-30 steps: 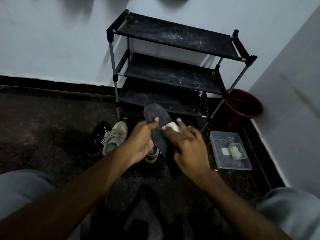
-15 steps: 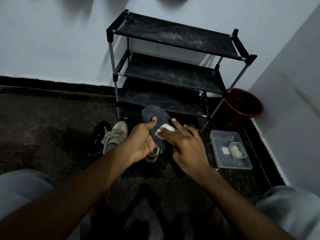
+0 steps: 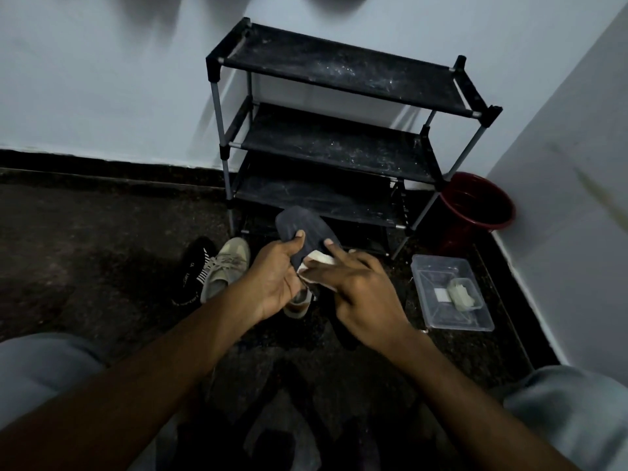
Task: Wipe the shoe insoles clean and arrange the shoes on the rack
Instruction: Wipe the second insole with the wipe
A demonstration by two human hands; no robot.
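Two hands are at work just ahead of the person's knees. The left hand (image 3: pixel 275 277) grasps the dark insole (image 3: pixel 299 226), thumb on its upper face and fingers curled beneath, holding it tilted above the floor with the toe end pointing toward the rack. The right hand (image 3: pixel 360 287) is not clenched: its fingers lie extended and press a white wipe (image 3: pixel 317 260) flat against the insole.

Change noted: over the last second the wipe has travelled down the insole from its middle toward the end held by the left hand, and the insole has shifted slightly left. Judgement: a wiping stroke is near its end; cleaning of this insole is in progress, not finished.

One shoe (image 3: pixel 299 302) sits on the floor directly under the hands, mostly covered. A beige shoe (image 3: pixel 226 266) and a black shoe (image 3: pixel 193 270) lie touching each other to the left.

A clear plastic box (image 3: pixel 421 300), lidless, stands on the floor to the right and holds a white folded piece (image 3: pixel 441 295) and a pale crumpled wad (image 3: pixel 460 292), probably spare and used wipes.

Beyond, the three-tier rack (image 3: pixel 339 144) stands against the wall, its dusty shelves bearing no shoes, so arranging has not begun. A red bucket (image 3: pixel 475 205) stands in the corner beside it; its interior is too dark to judge.
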